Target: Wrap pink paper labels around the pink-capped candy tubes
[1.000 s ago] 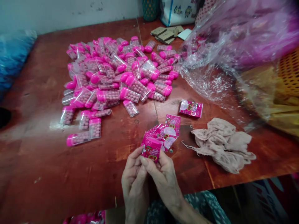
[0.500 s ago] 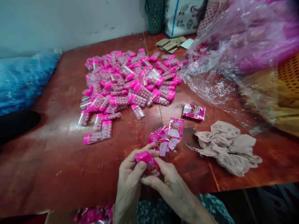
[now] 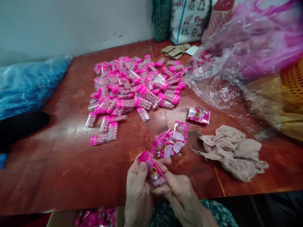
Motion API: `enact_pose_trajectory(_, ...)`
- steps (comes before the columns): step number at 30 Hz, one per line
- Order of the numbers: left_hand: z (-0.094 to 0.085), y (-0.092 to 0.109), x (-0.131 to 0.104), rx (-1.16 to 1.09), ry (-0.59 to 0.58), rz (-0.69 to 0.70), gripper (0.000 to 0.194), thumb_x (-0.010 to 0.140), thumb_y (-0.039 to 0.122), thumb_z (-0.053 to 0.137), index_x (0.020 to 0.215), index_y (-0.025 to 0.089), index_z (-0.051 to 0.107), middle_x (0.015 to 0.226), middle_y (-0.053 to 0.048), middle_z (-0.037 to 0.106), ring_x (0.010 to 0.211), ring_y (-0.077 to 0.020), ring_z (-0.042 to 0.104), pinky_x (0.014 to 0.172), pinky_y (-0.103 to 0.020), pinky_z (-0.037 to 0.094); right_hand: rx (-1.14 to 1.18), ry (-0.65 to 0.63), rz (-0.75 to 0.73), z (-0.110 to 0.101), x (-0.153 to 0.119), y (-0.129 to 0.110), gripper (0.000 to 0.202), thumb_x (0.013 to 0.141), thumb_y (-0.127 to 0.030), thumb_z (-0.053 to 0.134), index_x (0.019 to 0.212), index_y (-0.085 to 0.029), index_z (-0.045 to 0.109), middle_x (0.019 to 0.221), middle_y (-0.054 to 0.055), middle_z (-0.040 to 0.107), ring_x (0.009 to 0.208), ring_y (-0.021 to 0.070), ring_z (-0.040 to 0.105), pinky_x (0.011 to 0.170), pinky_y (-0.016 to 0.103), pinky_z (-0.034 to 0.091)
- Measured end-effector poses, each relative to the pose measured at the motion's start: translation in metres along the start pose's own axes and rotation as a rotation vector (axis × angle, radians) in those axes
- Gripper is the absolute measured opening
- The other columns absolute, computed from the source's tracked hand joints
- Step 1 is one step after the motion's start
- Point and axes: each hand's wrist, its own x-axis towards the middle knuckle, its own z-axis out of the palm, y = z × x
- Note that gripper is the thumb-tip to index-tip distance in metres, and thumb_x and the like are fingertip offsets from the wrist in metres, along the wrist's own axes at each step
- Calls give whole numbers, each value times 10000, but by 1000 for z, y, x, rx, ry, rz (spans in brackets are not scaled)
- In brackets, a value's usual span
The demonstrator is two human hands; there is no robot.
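Between both hands, above the table's near edge, is a candy container in a pink printed sleeve (image 3: pixel 152 170). Its lower end shows clear plastic with pale pink balls behind it. My left hand (image 3: pixel 139 186) grips its left side, thumb on the front. My right hand (image 3: pixel 178 189) pinches the lower right end, its fingertips partly hidden behind. Just beyond the hands lie several flat pink printed sleeves (image 3: pixel 167 143), overlapping. Farther off is a heap of clear candy containers with pink caps (image 3: pixel 146 97), filled with pink balls. Another pink sleeve stack (image 3: pixel 199 115) rests to the right.
A crumpled beige cloth (image 3: pixel 234 151) lies on the right of the red table (image 3: pixel 78 179). Clear plastic wrap (image 3: pixel 220 88) spreads behind it. A blue bag (image 3: pixel 30 85) is at the left. Below the front edge, a carton (image 3: pixel 62 219) holds pink packs.
The container in its sleeve has turned more upright and more of its printed front shows. Both hands have shifted slightly right in view as the camera moved.
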Motion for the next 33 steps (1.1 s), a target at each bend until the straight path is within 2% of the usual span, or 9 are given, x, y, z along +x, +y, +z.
enact_pose_trajectory(3,2,0,-4,-24,34,15,190,753,324,636,850,162,660,621,-67,667,744,-243,669,392,-172,436,3,6,-43,0,-1,2,417,937,-318,379,1343,-224,372,773,19,647,628,123,641,602,153,507)
enact_pose_trajectory(6,4,-1,-7,-1,65,82,170,746,307,643,814,152,662,629,-69,678,778,-254,667,585,-273,524,12,-6,-31,-1,0,1,434,936,-337,374,1362,-268,335,813,14,668,638,131,647,600,154,519)
enact_pose_trajectory(12,6,-7,-9,32,25,179,175,749,317,627,806,162,685,825,-106,705,887,-274,643,827,-380,476,-3,12,139,0,-2,-6,417,929,-440,305,1257,-252,480,698,35,656,520,151,603,500,192,507)
enact_pose_trajectory(17,-1,-8,-11,113,-22,135,209,796,343,568,809,169,683,856,-110,699,925,-270,625,848,-376,465,-22,-6,212,2,-4,-6,424,905,-481,339,1192,-255,555,651,46,648,537,179,612,516,221,511)
enact_pose_trajectory(21,-2,-13,-11,100,32,195,190,790,338,579,838,189,687,776,-77,697,862,-242,640,842,-358,470,-41,0,280,4,-12,-2,395,898,-468,378,1160,-256,584,694,51,661,558,183,619,538,227,519)
enact_pose_trajectory(25,-1,-18,-11,195,72,279,195,789,330,584,842,186,703,850,-73,691,601,-139,617,651,-248,513,-82,86,375,1,-19,2,371,880,-472,432,1132,-259,603,813,59,679,711,195,643,654,245,535)
enact_pose_trajectory(28,-4,-14,-10,248,2,229,253,796,386,570,916,196,688,946,-87,679,384,-39,467,351,-152,375,-60,73,431,-3,-17,3,409,864,-543,410,1065,-269,638,857,49,682,793,195,631,727,268,520)
enact_pose_trajectory(31,-8,-6,-7,175,-61,129,411,774,507,546,1039,206,639,946,-115,681,377,-53,472,300,-146,314,-40,25,469,-2,-14,4,424,850,-571,412,1004,-260,656,867,48,678,807,194,619,734,280,509)
enact_pose_trajectory(33,-8,-1,-4,145,-65,54,387,776,500,546,971,184,656,941,-122,683,367,-54,476,304,-151,328,-43,71,503,2,-15,6,413,849,-551,437,1039,-242,634,885,55,669,819,194,617,746,288,504)
